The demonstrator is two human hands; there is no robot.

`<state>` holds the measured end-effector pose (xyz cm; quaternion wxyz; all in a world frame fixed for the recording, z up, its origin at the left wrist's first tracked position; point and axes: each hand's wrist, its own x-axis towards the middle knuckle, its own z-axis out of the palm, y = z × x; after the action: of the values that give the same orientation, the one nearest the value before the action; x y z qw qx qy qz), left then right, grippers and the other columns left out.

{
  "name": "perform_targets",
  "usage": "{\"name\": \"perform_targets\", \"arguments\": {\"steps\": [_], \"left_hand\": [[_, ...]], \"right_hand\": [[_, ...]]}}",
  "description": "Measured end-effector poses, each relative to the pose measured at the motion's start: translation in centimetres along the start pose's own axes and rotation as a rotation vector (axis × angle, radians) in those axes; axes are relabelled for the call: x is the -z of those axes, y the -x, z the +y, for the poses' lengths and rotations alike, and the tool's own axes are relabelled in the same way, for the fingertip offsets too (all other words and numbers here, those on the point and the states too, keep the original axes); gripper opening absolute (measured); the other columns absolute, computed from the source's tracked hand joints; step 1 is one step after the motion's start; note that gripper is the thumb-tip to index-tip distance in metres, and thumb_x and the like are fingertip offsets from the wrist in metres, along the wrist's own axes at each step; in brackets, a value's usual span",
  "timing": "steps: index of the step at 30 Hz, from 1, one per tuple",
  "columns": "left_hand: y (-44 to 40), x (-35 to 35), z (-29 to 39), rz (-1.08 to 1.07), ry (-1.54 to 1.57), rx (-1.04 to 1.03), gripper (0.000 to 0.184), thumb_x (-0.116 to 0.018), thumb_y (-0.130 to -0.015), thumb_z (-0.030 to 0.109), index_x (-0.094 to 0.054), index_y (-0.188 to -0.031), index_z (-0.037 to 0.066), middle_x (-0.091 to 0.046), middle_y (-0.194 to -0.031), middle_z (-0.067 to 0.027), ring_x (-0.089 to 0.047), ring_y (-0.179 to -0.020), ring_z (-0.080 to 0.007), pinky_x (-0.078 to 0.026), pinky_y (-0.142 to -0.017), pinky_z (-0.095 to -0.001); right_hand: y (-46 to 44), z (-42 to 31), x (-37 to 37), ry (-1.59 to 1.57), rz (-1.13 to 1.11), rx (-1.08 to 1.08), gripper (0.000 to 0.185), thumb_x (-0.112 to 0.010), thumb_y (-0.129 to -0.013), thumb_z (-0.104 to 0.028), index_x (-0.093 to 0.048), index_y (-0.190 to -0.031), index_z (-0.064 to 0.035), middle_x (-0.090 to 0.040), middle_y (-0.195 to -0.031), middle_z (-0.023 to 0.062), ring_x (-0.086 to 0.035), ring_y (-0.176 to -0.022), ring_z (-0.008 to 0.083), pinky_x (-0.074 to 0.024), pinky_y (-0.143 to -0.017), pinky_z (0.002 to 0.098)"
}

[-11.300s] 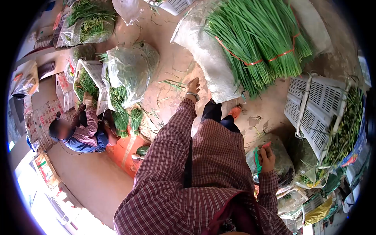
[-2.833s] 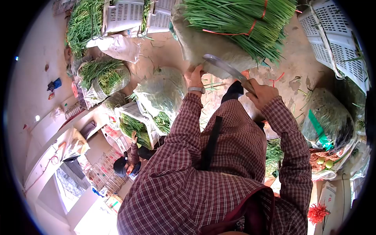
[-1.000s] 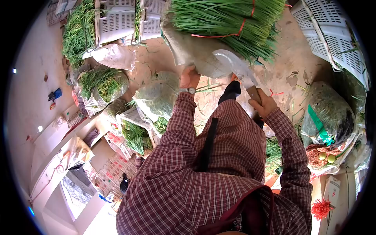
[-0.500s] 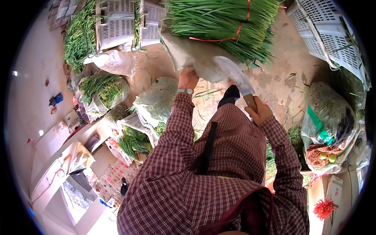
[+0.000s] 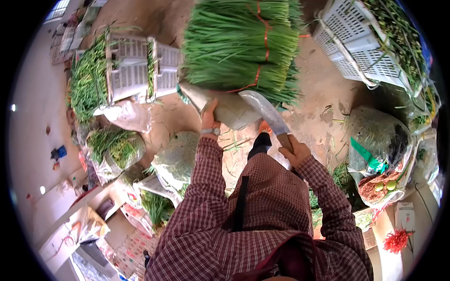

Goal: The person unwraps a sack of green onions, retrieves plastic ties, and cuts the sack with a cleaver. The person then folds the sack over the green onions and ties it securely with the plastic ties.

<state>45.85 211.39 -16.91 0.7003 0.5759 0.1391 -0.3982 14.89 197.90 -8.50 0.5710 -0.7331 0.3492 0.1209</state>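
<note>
At the top centre lies a large pile of long green stalks [image 5: 225, 51], bound with red ties. A pale sack [image 5: 225, 107] sticks out from under its near side. My left hand [image 5: 209, 115], with a watch at the wrist, is closed on the sack's left edge. My right hand [image 5: 295, 151] grips the wooden handle of a large knife [image 5: 266, 110]. The broad blade points up and left over the sack, its tip close to the lower ends of the stalks.
White crates [image 5: 129, 68] of greens stand at the upper left, another white crate [image 5: 358, 44] at the upper right. Plastic bags of greens [image 5: 176, 157] lie left of my legs. A clear bag with green tape [image 5: 375, 140] is at the right. Loose stalks litter the floor.
The knife has come into my right hand since the earliest frame, and the green tape is gone from it. My left hand has taken hold of the sack. Lately the view has shifted, showing more of the pile.
</note>
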Motion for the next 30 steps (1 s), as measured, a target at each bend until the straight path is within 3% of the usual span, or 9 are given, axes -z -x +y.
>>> {"name": "perform_targets", "arguments": {"steps": [3, 4, 5, 6, 11, 17, 24, 27, 30], "left_hand": [[1.3, 0.4, 0.4, -0.034, -0.093, 0.056, 0.025, -0.06, -0.08, 0.012, -0.056, -0.104, 0.004, -0.06, -0.097, -0.0073, -0.058, -0.086, -0.0202, -0.05, -0.071, -0.0335], [1.9, 0.0, 0.8, 0.027, -0.101, 0.086, 0.018, -0.063, -0.075, 0.004, -0.059, -0.092, 0.005, -0.059, -0.085, -0.0053, -0.058, -0.075, -0.0195, -0.051, -0.062, -0.032], [1.9, 0.4, 0.2, 0.057, -0.107, -0.018, 0.021, -0.064, -0.074, 0.004, -0.059, -0.094, 0.005, -0.059, -0.087, -0.0052, -0.058, -0.076, -0.0196, -0.051, -0.062, -0.0316], [2.5, 0.3, 0.3, 0.12, -0.132, -0.034, 0.023, -0.065, -0.073, 0.004, -0.059, -0.096, 0.005, -0.059, -0.09, -0.005, -0.058, -0.079, -0.0193, -0.05, -0.065, -0.0305], [2.8, 0.3, 0.6, -0.019, 0.029, 0.078, 0.028, -0.062, -0.078, 0.009, -0.056, -0.105, 0.006, -0.058, -0.1, -0.0042, -0.056, -0.091, -0.0188, -0.046, -0.079, -0.0317], [2.7, -4.6, 2.3, -0.147, 0.227, 0.242, 0.03, -0.06, -0.08, 0.011, -0.053, -0.108, 0.006, -0.058, -0.104, -0.0047, -0.054, -0.096, -0.0205, -0.045, -0.083, -0.035], [1.7, -5.9, 3.3, 0.152, 0.04, 0.032, 0.033, -0.069, -0.071, 0.007, -0.056, -0.101, 0.003, -0.059, -0.095, -0.0085, -0.059, -0.08, -0.0227, -0.052, -0.066, -0.0347], [1.7, -5.1, 2.5, 0.216, 0.031, 0.056, 0.034, -0.07, -0.069, 0.007, -0.057, -0.101, 0.002, -0.059, -0.095, -0.0081, -0.059, -0.079, -0.0217, -0.051, -0.066, -0.0352], [-0.5, -1.4, 1.5, 0.124, 0.005, 0.191, 0.029, -0.065, -0.075, 0.02, -0.058, -0.1, 0.008, -0.059, -0.096, -0.0048, -0.056, -0.088, -0.0185, -0.048, -0.075, -0.0332]], "right_hand": [[0.3, 0.9, 0.6, -0.062, 0.063, -0.042, 0.052, -0.054, -0.08, -0.042, -0.038, -0.116, -0.008, -0.06, -0.075, 0.0216, -0.058, -0.07, 0.0401, -0.0446, -0.059, 0.0463], [0.4, 1.6, 0.5, -0.109, 0.089, -0.063, 0.052, -0.055, -0.08, -0.041, -0.039, -0.115, -0.0065, -0.06, -0.075, 0.0206, -0.059, -0.069, 0.0376, -0.0453, -0.059, 0.0444], [0.4, 2.1, 0.4, -0.156, 0.108, -0.073, 0.052, -0.056, -0.08, -0.04, -0.04, -0.114, -0.0051, -0.06, -0.074, 0.0196, -0.06, -0.068, 0.0351, -0.046, -0.059, 0.0425], [0.5, 2.2, 0.3, -0.151, 0.126, -0.058, 0.052, -0.056, -0.08, -0.04, -0.04, -0.114, -0.0051, -0.06, -0.074, 0.0196, -0.06, -0.068, 0.0351, -0.046, -0.059, 0.0425], [2.3, 2.2, 0.1, -0.392, 0.249, -0.179, 0.045, -0.058, -0.079, -0.033, -0.046, -0.109, -0.0027, -0.062, -0.073, 0.013, -0.062, -0.064, 0.0242, -0.0481, -0.059, 0.0347], [3.8, 2.5, 1.1, -0.325, 0.342, -0.245, 0.044, -0.059, -0.077, -0.033, -0.046, -0.107, -0.0031, -0.061, -0.069, 0.0161, -0.062, -0.066, 0.0292, -0.048, -0.06, 0.0382], [4.2, 3.3, 1.7, -0.145, 0.542, -0.24, 0.048, -0.062, -0.074, -0.034, -0.046, -0.111, -0.0079, -0.061, -0.081, 0.0215, -0.06, -0.075, 0.0368, -0.0477, -0.064, 0.0424], [4.5, 2.5, 2.9, -0.196, 0.493, -0.32, 0.049, -0.061, -0.075, -0.034, -0.046, -0.113, -0.0076, -0.061, -0.083, 0.0219, -0.06, -0.076, 0.038, -0.0475, -0.064, 0.0433], [4.7, 4.6, 2.7, -0.415, 0.463, -0.385, 0.043, -0.059, -0.077, -0.031, -0.047, -0.111, -0.0063, -0.06, -0.086, 0.022, -0.06, -0.08, 0.037, -0.047, -0.065, 0.041]]}}
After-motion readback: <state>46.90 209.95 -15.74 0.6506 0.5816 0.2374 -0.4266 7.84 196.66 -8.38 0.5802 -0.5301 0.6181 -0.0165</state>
